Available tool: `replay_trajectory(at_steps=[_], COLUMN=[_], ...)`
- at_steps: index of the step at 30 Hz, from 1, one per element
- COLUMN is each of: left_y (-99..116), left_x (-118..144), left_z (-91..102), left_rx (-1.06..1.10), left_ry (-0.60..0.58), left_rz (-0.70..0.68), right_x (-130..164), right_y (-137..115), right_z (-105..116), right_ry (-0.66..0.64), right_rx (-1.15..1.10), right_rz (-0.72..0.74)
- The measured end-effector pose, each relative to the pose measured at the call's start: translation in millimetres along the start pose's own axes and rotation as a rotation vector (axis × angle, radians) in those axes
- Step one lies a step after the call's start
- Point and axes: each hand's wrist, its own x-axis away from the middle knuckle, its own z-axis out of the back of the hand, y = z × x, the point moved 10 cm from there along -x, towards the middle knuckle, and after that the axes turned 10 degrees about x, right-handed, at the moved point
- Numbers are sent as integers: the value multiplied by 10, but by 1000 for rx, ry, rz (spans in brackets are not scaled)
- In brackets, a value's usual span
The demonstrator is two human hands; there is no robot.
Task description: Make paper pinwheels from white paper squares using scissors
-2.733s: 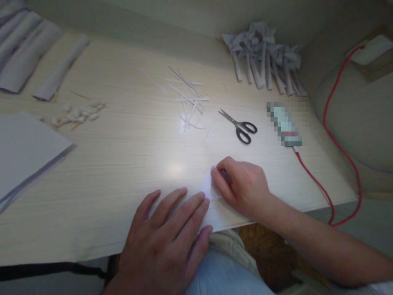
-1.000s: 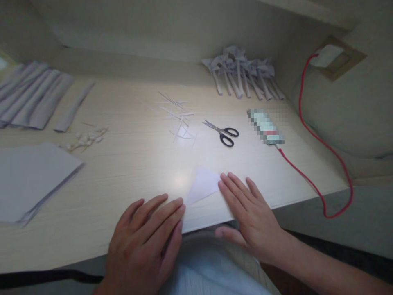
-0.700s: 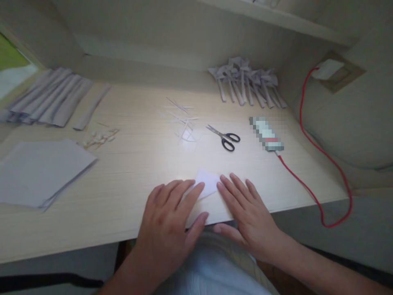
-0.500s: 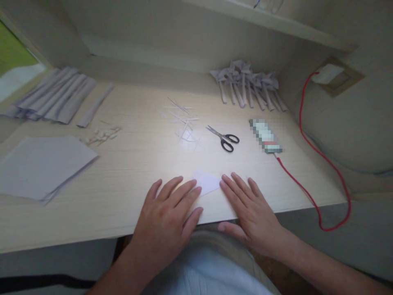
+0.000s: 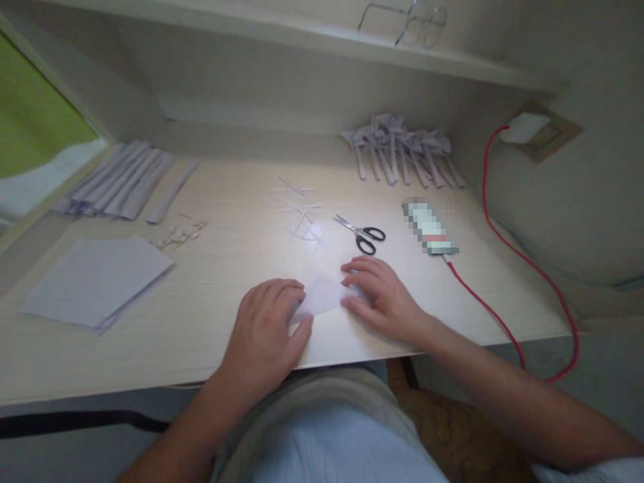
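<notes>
A small folded piece of white paper (image 5: 323, 295) lies near the table's front edge, between my two hands. My left hand (image 5: 269, 329) curls round its left end, fingers above and thumb below. At the right end, my right hand (image 5: 380, 295) has bent fingers and thumb on either side of the paper. Both palms face inward, and the exact fingertip contact is partly hidden. Just beyond my right hand lie scissors (image 5: 359, 233) with black handles, blades slightly apart. Thin white paper strips (image 5: 302, 208) are scattered to the left of the scissors.
At left are a stack of white paper sheets (image 5: 95, 282), small pale pieces (image 5: 182, 235) and rolled paper tubes (image 5: 121, 181). Twisted paper shapes with stems (image 5: 397, 144) stand at the back right. A phone (image 5: 430, 228) charges through a red cable (image 5: 486, 308). Glasses (image 5: 402, 23) rest on the shelf.
Both hands have gone from lying flat with straight fingers to curling round the paper's ends. The right hand has moved slightly up and left. The view has shifted, showing more of the shelf.
</notes>
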Motion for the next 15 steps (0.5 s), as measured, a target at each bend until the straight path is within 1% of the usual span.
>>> replay_trajectory(at_steps=[5,7,9,10,12,14,15], left_y=[-142,-238,-322,-348,-348,-329,-327], left_x=[-224,-302,-358,-384,-437,-493,-528], left_z=[36,28,-14,1,99,265,364], left_rx=[124,228,350,383,398,380,367], left_ry=[-49,-71,-99,-75,17,132,190], left_rz=[-12,40,107,126,113,86,80], right_x=[-95,-90,-74,-68,-90,-178,-248], right_y=[101,186,310,370,434,438,426], right_z=[40,17,-25,-51,-117,-142,-119], right_ry=[12,6,6,7,-17,-32,-14], right_rx=[-169,-232,-324,-383,-478,-482,-457], right_rz=[-6,-62,-162,-215,-281,-296,-287])
